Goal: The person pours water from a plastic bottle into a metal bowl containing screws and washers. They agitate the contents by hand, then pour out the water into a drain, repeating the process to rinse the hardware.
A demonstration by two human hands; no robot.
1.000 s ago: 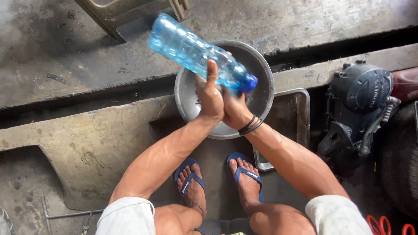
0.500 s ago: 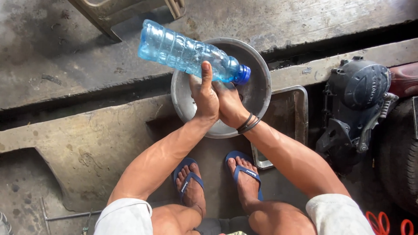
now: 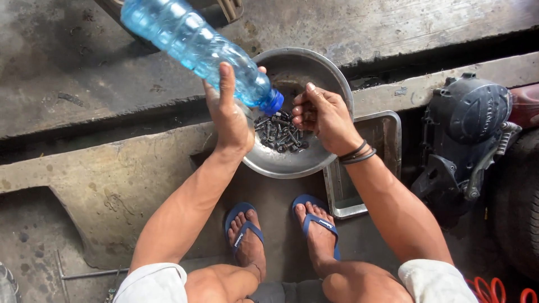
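Observation:
My left hand (image 3: pixel 229 115) grips a clear blue plastic bottle (image 3: pixel 188 45) near its neck, tilted with its blue cap (image 3: pixel 274 103) pointing down over a round metal bowl (image 3: pixel 331 84). Several dark bolts and screws (image 3: pixel 281 133) lie in the bottom of the bowl. My right hand (image 3: pixel 320 115) hovers over the bowl just right of the cap, fingers curled loosely; I cannot see anything in it. Dark bands circle that wrist.
A rectangular metal tray (image 3: pixel 387 140) lies under the bowl's right side. A dark engine cover (image 3: pixel 471 129) and a tyre (image 3: pixel 519 196) stand at the right. My feet in blue sandals (image 3: pixel 281 224) rest on stained concrete. An orange hose (image 3: pixel 497 292) shows bottom right.
My right hand has come off the bottle's cap end and moved right. The bolts in the bowl, hidden before by my hands, are now in sight.

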